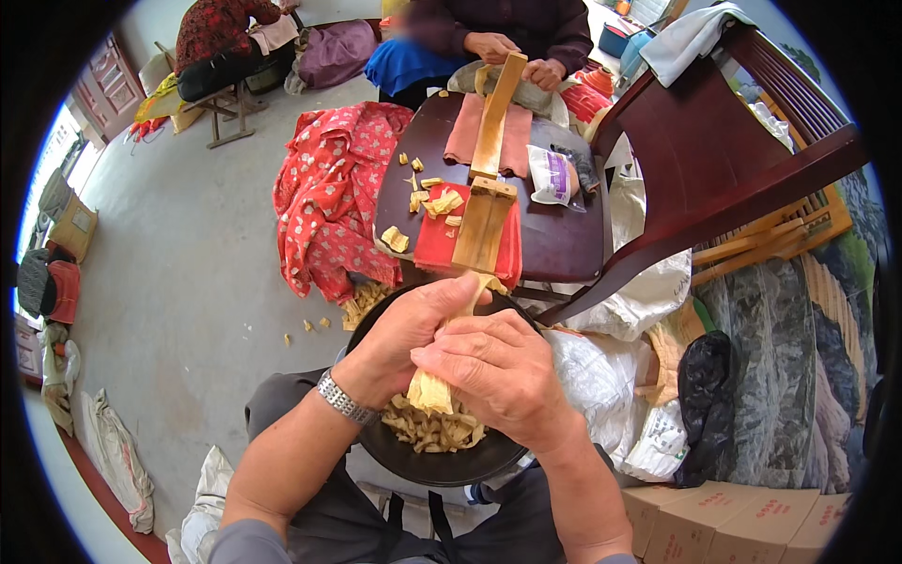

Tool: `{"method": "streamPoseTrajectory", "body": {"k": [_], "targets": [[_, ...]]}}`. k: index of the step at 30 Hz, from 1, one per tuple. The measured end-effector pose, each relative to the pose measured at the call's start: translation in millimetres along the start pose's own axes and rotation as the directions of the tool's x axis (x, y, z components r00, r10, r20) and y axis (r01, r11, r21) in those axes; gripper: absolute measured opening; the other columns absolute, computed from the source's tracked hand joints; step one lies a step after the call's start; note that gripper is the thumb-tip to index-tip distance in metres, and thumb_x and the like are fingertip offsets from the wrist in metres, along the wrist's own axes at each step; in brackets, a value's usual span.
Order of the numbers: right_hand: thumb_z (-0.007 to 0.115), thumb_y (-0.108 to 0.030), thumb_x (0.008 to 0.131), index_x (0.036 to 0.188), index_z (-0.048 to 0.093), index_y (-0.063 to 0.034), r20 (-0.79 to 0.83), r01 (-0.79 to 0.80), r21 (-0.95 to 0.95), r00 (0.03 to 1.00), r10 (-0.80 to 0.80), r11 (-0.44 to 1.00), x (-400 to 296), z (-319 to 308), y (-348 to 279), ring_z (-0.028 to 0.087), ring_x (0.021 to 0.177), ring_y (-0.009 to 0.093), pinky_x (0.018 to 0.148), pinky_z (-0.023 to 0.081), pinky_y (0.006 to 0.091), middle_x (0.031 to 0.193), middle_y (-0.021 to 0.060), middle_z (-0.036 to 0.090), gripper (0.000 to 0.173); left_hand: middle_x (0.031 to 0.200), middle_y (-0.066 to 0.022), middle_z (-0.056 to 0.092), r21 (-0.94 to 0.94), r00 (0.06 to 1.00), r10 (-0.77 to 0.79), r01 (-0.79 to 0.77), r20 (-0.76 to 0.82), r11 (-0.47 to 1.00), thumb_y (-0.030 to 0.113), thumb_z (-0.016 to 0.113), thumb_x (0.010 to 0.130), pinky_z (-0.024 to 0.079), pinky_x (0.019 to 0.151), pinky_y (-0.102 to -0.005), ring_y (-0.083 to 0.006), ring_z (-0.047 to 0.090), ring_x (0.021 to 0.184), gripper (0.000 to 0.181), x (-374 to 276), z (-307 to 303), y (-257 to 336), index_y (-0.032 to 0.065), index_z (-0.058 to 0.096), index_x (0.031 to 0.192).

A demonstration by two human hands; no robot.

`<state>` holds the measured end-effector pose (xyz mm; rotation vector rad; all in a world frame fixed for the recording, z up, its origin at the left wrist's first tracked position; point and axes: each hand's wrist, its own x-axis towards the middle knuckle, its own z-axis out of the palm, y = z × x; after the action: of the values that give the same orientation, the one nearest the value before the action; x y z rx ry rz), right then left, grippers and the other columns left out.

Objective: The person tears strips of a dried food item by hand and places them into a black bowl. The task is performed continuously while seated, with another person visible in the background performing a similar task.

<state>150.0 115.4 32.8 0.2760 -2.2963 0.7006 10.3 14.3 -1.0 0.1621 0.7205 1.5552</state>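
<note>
Both my hands grip one pale yellow, folded strip, perhaps dried plant material. My left hand, with a metal-banded watch on its wrist, holds the upper part, and the strip's tip sticks out past the thumb. Lower down, my right hand is closed around it, and a wide end hangs below the fingers. Under both hands sits a black bowl with many similar yellowish pieces in it. The wooden board beyond my fingertips lies over a red cloth.
A dark wooden chair seat bears loose yellow pieces and a white-purple packet. Across it, a person's hands work at a second wooden board. A chair back rises at right; cardboard boxes stand lower right.
</note>
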Motion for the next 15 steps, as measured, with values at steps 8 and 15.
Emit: {"method": "streamPoseTrajectory", "body": {"k": [8, 15], "targets": [[0.072, -0.016, 0.099, 0.096, 0.069, 0.0007, 0.104, -0.649, 0.430, 0.727, 0.679, 0.628, 0, -11, -18, 0.061, 0.074, 0.026, 0.069, 0.050, 0.0357, 0.081, 0.0102, 0.063, 0.017, 0.091, -0.0010, 0.068, 0.510, 0.985, -0.111, 0.028, 0.132, 0.859, 0.016, 0.060, 0.103, 0.055, 0.076, -0.0268, -0.0102, 0.066, 0.081, 0.012, -21, 18, -1, 0.0058, 0.067, 0.101], [0.063, -0.015, 0.102, 0.095, 0.068, 0.0032, -0.112, -0.419, 0.091, 0.897, 0.427, 0.904, -12, 13, 9, 0.065, 0.084, 0.035, 0.073, 0.052, 0.0414, 0.089, 0.0167, 0.068, 0.020, 0.086, -0.0049, 0.071, 0.916, 0.963, -0.268, 0.127, -0.022, 0.381, 0.013, 0.066, 0.095, 0.053, 0.072, -0.0292, -0.0118, 0.065, 0.077, 0.016, -20, 22, 14, -0.0003, 0.070, 0.103]]}}
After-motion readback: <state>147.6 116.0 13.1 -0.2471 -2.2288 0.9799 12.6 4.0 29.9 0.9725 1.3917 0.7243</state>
